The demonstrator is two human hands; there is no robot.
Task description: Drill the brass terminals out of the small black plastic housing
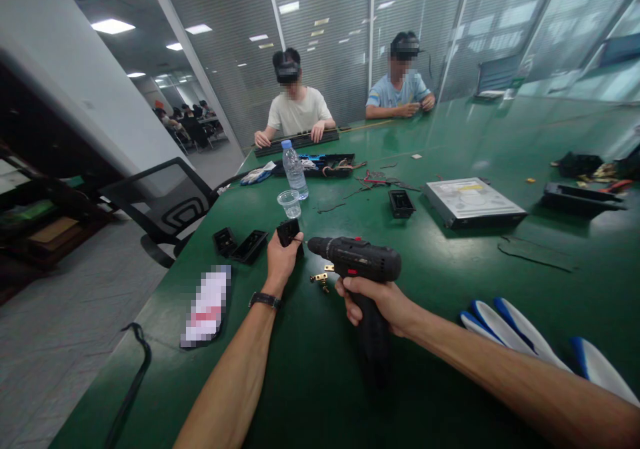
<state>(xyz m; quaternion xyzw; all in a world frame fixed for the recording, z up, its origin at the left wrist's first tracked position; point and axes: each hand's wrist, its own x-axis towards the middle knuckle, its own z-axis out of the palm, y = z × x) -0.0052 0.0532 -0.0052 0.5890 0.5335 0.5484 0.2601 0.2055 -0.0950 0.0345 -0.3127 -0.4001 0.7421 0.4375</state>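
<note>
My right hand [375,296] is wrapped round the grip of a black cordless drill [367,259], whose chuck points left. My left hand [283,259] closes on a small black plastic housing [289,232], held up from the table just left of the drill's nose; its far side is hidden. Between the two hands, several small brass pieces [321,278] with screws lie on the green table. Left of my left hand rest two black plastic housings, one [250,246] lying open and another [225,241] beside it.
A water bottle [295,172] and a clear plastic cup [289,204] stand beyond my left hand. A silver disc drive [473,202], a black housing [401,204] and blue-white gloves [520,329] lie rightward. Two people sit across the table [450,139]. A mesh chair [167,199] stands left.
</note>
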